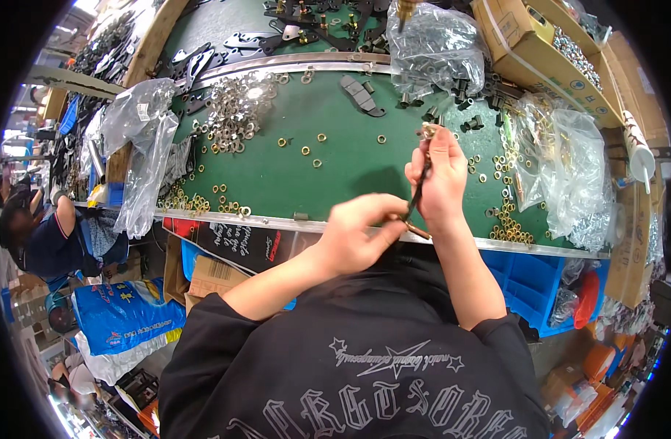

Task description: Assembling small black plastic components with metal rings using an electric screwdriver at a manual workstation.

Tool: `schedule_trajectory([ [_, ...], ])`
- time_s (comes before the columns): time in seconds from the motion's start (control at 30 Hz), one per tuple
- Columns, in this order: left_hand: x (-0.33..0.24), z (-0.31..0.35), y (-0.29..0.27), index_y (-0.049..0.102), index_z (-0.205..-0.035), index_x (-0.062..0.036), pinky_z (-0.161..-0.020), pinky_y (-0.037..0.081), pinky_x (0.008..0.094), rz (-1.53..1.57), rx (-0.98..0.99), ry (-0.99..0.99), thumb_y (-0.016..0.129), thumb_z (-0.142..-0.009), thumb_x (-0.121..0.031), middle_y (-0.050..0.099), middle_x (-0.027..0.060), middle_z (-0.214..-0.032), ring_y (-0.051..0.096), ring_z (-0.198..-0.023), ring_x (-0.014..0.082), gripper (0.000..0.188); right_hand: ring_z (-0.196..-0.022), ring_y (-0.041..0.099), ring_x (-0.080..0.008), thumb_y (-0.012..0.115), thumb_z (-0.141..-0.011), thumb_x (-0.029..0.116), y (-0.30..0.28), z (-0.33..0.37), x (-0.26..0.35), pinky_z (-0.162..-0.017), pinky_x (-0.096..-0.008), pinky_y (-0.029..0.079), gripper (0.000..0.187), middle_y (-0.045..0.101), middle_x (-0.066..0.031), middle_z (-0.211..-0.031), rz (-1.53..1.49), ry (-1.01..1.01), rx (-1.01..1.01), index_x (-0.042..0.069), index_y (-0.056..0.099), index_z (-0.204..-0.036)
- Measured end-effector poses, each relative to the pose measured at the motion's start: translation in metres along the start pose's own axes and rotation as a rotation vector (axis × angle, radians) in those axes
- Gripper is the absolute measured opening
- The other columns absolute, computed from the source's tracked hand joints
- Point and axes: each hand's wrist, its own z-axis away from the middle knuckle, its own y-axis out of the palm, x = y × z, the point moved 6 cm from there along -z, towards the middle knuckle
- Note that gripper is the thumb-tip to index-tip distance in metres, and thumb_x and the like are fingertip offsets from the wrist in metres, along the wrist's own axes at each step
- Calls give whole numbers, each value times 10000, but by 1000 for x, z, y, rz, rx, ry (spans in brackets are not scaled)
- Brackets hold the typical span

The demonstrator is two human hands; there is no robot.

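Observation:
Over the near edge of the green table, my right hand [442,179] is closed round a narrow dark metal bracket [421,187], held upright. Small brass-coloured hardware [427,132] shows at its upper end, by my right thumb. My left hand [361,230], slightly blurred, pinches at the bracket's lower end. A copper-coloured bolt [418,231] sticks out there beside the left fingertips; how far it sits in the bracket is hidden. Several loose brass nuts [317,163] lie left of my right hand. Farther back is a dark grey pad with a tail [362,96].
Washers [236,110] are heaped at the back left, with more brass nuts [512,228] at the right. Plastic bags [141,150] flank the table. A brass-coloured tool tip [405,10] hangs above. An open carton [551,62] stands back right; blue bins [529,282] sit below.

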Motion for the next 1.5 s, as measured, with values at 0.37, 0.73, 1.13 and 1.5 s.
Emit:
schedule_trajectory([
  [0.37, 15, 13, 36, 469, -948, -24, -584, 471, 257, 1396, 301, -710, 473, -859, -369, 554, 72, -710, 564, -638, 154, 356, -599, 461, -93, 490, -839, 380, 8, 37, 17, -533, -210, 373, 387, 468, -32, -763, 48, -257, 172, 17, 446, -967],
  [0.73, 8, 7, 25, 459, -889, -29, -489, 424, 225, 1173, 158, -594, 530, -850, -235, 530, 37, -630, 532, -519, 109, 221, -669, 497, -123, 501, -837, 368, -8, 45, 31, -600, -210, 400, 408, 498, -50, -780, 110, -305, 60, -16, 460, -970],
  [1.13, 3, 1, 16, 488, -878, 1, -475, 458, 240, 1100, 177, -640, 520, -851, -202, 510, 37, -617, 527, -477, 113, 208, -622, 465, -61, 474, -853, 390, 2, 69, 34, -545, -182, 377, 408, 495, -18, -747, 363, -129, 382, -16, 491, -890],
  [1.5, 13, 7, 30, 468, -952, 2, -449, 458, 256, 1444, 59, -671, 495, -864, -212, 495, 44, -595, 495, -449, 118, 232, -555, 394, -60, 464, -882, 260, 9, 69, 23, -504, -178, 315, 247, 446, 5, -678, -8, 316, 266, 26, 473, -804],
])
